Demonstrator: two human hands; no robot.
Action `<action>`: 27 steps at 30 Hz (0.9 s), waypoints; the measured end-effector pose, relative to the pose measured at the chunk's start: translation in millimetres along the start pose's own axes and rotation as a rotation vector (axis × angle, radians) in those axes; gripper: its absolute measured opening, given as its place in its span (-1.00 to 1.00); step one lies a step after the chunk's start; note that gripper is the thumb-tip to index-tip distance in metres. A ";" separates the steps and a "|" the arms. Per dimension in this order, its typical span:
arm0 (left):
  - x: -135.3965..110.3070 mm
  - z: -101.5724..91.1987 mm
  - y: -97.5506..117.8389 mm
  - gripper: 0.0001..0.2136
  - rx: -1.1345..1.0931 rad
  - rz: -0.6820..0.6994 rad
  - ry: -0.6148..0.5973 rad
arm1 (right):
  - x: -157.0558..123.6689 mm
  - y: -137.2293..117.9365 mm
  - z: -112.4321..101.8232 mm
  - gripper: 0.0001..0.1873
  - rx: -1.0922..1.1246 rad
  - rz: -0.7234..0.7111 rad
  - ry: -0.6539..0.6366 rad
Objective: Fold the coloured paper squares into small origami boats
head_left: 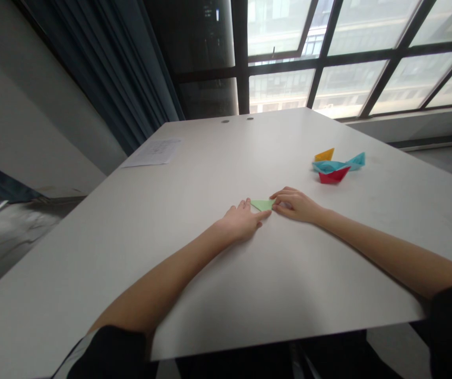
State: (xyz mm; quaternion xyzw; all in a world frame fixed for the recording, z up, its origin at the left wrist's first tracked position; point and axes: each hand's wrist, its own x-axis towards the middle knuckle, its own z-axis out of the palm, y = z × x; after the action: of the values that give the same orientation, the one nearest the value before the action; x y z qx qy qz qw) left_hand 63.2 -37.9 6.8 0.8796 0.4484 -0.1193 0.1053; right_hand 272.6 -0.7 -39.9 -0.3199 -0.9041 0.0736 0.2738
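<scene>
A small piece of light green folded paper (262, 205) lies flat on the white table, with both hands at it. My left hand (243, 221) rests at its left side with fingers spread. Its index finger stretches along the near edge of the paper, and other fingertips touch the left corner. At the right end, my right hand (293, 205) has its thumb and fingers closed on the paper's corner. The fingers hide parts of both ends of the paper.
Folded paper boats stand to the right: red (333, 176), blue (355, 161) and yellow (324, 155). A printed sheet (152, 152) lies at the table's (210, 168) far left. Beyond are a dark blue curtain (111, 63) and a framed window (281, 89).
</scene>
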 end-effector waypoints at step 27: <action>24.3 7.3 -23.8 -0.72 -0.577 -0.075 0.519 | 10.3 -17.3 13.8 -0.70 0.433 0.376 0.248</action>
State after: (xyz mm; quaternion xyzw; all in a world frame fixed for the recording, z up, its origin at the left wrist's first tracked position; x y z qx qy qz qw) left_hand 56.8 -7.7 -9.3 0.7978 0.5071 0.2343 0.2270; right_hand 249.2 -7.3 -41.5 -0.4223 -0.7522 0.2740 0.4252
